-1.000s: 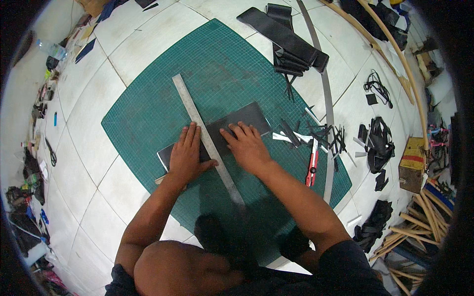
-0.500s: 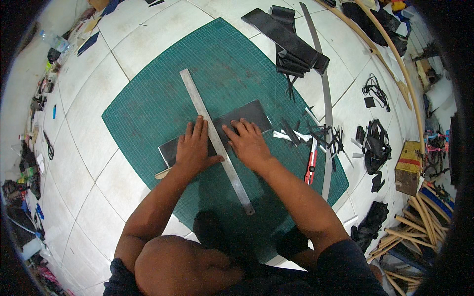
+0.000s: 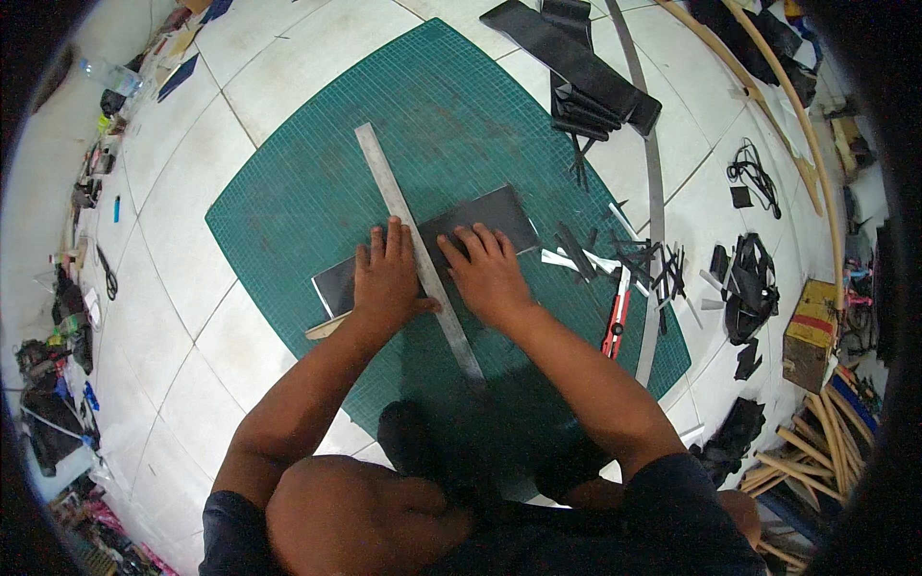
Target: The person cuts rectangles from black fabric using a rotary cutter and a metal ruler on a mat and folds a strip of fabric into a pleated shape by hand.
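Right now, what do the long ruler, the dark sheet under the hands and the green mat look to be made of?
The ruler looks like bare metal: grey, dull sheen, thin straight edges. The dark sheet seems to be a smooth, slightly glossy black material, perhaps leather or plastic; the picture cannot settle which. The green mat looks like matte rubbery plastic with a printed grid. The left hand and right hand press flat on them.

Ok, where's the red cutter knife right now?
In the head view the red cutter knife lies on the green cutting mat, to the right of the right hand, below the dark offcut strips.
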The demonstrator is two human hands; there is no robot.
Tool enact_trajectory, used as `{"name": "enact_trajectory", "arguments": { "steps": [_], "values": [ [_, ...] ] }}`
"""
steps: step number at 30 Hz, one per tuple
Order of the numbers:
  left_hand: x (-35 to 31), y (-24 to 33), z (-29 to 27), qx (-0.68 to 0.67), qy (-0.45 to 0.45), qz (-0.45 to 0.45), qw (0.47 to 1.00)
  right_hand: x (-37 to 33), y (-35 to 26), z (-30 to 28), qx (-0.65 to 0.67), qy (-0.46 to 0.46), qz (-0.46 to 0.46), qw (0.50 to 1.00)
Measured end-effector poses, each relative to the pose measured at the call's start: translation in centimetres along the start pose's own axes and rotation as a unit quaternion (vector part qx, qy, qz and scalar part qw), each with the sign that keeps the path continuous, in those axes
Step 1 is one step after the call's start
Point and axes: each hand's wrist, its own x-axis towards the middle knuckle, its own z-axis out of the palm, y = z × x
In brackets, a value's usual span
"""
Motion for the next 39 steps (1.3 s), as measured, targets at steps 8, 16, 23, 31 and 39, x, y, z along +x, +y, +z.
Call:
{"name": "enact_trajectory", "arguments": {
  "steps": [8, 16, 23, 31, 39],
  "values": [
    [0.2, 0.3, -0.4, -0.032, -0.043, -0.007, 0.999, 0.5, 2.0, -0.7, 0.003, 0.065, -0.009, 0.998],
    [0.0, 0.0, -0.4, -0.041, -0.038, 0.004, 0.998, -4.0, 9.3, -5.5, 0.045, 0.179, 0.279, 0.943],
    [0.1, 0.3, -0.5, -0.061, -0.056, -0.015, 0.996, -16.9, 8.6, -3.4, 0.047, 0.149, 0.468, 0.870],
    [-0.2, 0.1, -0.3, -0.068, -0.017, 0.008, 0.998, -20.6, 10.3, -1.5, 0.170, 0.162, 0.508, 0.829],
    [-0.5, -0.9, 0.7, -0.067, -0.004, 0.002, 0.998, -9.1, -1.4, -5.4, 0.348, 0.007, 0.423, 0.837]
  ]
}}
